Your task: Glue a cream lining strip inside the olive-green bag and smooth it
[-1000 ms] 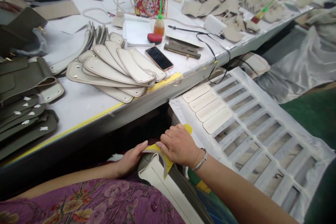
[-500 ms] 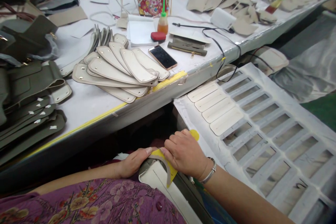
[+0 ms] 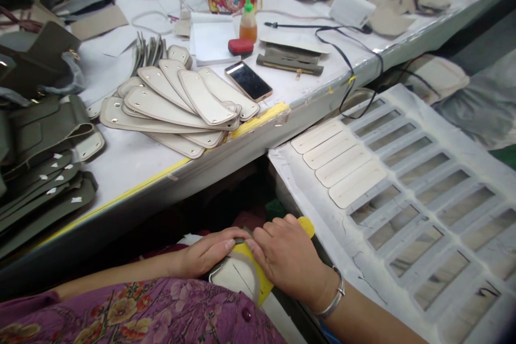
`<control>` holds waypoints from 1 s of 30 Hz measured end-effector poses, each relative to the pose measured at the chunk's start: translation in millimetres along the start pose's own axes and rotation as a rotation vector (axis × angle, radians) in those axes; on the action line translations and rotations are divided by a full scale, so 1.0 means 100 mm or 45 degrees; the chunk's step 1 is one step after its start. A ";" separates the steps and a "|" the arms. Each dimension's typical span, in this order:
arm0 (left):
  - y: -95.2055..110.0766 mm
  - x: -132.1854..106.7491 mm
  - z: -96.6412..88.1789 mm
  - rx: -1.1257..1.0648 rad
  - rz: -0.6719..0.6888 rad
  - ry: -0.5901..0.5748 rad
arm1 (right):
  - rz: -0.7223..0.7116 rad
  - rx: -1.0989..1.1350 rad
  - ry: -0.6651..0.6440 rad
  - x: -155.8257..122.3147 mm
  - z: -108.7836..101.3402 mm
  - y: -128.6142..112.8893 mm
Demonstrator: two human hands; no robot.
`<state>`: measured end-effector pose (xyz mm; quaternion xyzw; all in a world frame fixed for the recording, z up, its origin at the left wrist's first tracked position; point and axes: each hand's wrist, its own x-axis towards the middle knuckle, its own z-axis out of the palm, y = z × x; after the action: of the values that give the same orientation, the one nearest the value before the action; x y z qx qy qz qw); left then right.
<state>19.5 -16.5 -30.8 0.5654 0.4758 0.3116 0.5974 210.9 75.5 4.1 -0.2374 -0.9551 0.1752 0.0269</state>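
At lower center, the left hand and right hand, fingers closed and flat, press a yellow template onto a cream leather panel.

My left hand gripping the rounded end of a cream leather strap, my right hand pressing a curved yellow template flat over it, yellow tip showing past my fingers

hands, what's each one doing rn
Left hand: half-closed at the yellow template, grip unclear.
Right hand: holding the template, pressed onto the pale panel.
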 end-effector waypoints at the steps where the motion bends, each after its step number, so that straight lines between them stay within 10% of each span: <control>1: 0.01 0.01 0.00 -0.012 -0.007 -0.007 | 0.031 0.005 -0.024 -0.01 0.01 -0.02; 15: 0.32 0.17 -0.13 -0.115 -0.257 -0.369 | 0.349 -0.069 -0.156 -0.27 0.00 -0.32; 22: 0.53 0.31 -0.36 0.432 -0.077 -0.516 | 0.770 -0.291 -0.203 -0.54 -0.42 -0.72; 26: 0.56 0.13 -0.44 0.402 -0.178 -0.587 | 1.252 0.052 -0.109 -1.01 -0.63 -1.10; 30: 0.40 -0.14 -0.38 -0.315 -0.529 -0.603 | 1.324 0.704 0.174 -1.27 -0.41 -1.56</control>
<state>-14.0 -8.3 14.7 0.4363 0.3874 0.0986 0.8062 259.6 -98.6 100.7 -0.6693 -0.6283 0.3920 0.0598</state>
